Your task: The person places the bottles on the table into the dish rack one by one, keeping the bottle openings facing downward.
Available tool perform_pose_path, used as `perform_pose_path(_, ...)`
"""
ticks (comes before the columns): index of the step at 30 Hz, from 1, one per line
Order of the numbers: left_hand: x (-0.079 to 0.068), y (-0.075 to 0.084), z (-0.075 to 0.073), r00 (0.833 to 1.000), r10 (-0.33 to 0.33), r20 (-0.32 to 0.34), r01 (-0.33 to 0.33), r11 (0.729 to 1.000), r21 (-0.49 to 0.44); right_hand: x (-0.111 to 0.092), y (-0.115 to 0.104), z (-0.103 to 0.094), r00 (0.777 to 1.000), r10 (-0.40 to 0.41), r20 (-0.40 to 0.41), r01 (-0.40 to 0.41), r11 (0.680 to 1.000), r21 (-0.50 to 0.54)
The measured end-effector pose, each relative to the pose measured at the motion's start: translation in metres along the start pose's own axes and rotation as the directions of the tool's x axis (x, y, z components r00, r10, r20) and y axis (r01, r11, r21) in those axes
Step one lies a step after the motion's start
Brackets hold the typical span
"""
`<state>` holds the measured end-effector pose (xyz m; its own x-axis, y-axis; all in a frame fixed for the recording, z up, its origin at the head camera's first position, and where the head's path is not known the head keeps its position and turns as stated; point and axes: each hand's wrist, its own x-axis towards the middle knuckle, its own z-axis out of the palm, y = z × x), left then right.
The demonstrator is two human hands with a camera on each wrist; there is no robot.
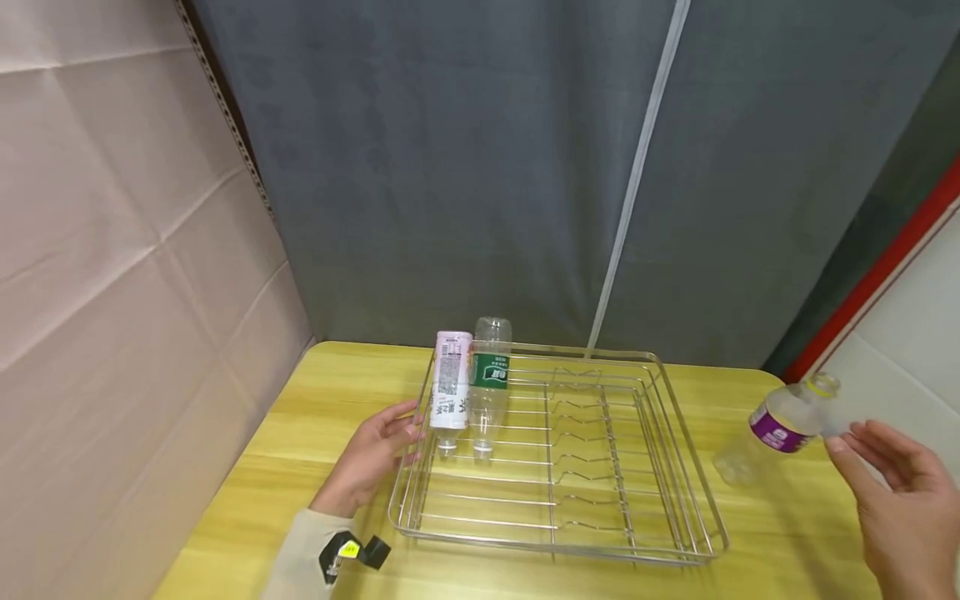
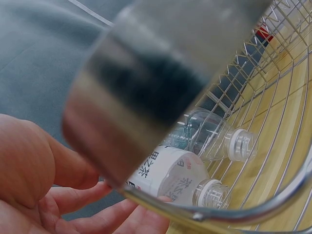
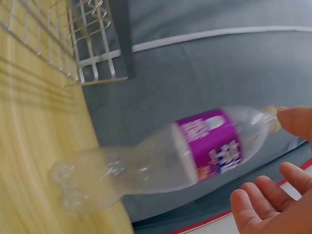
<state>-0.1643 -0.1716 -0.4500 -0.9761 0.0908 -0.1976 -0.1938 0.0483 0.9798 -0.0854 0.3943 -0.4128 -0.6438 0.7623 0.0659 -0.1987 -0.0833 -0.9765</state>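
My left hand (image 1: 371, 454) grips the left rim of a wire rack (image 1: 555, 546), its fingers at the metal edge. Inside the rack's left end lie two plastic bottles, their necks toward me. One bottle (image 1: 452, 379) has a white and pink label; beside it is a clear bottle (image 1: 491, 408) with a green label. To the right of the rack, a clear bottle (image 1: 787, 417) with a purple label and a yellow neck ring has its base on the table. My right hand (image 1: 903, 483) is close beside it, fingers spread; in the right wrist view the thumb (image 3: 297, 122) overlaps the bottle's neck.
The rack stands on a yellow wood-grain table (image 1: 300, 425). A dark grey curtain (image 1: 450, 167) hangs behind the table, and a pale pink cloth wall (image 1: 127, 233) rises on the left. A red strip (image 1: 877, 279) edges a white surface at the right.
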Motion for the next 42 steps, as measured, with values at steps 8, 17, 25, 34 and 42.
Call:
perform_pose_path(8, 0.0, 0.001, 0.002, 1.0, 0.003, 0.015, -0.003, 1.0, 0.001, 0.017, 0.026, -0.003, 0.999, 0.016, 0.029, -0.015, 1.0, -0.024)
perform_pose_path(17, 0.001, 0.001, 0.0, 1.0, 0.001, 0.027, -0.001, 1.0, 0.004, 0.026, 0.047, 0.002, 0.992, 0.024, 0.122, 0.006, 0.971, -0.241)
perform_pose_path(25, 0.0, -0.001, 0.0, 1.0, -0.008, 0.018, 0.008, 1.0, -0.001, 0.029, 0.066, 0.005, 0.977, -0.016, 0.211, 0.115, 0.878, -0.464)
perform_pose_path(34, -0.001, -0.003, 0.0, 1.0, -0.021, 0.004, 0.021, 1.0, -0.015, 0.027, 0.076, 0.009, 0.966, -0.028, 0.259, 0.148, 0.877, -0.457)
perform_pose_path(42, 0.001, -0.002, -0.001, 1.0, -0.014, 0.009, 0.014, 1.0, -0.005, 0.024, 0.08, 0.01, 0.969, -0.015, 0.248, 0.115, 0.913, -0.391)
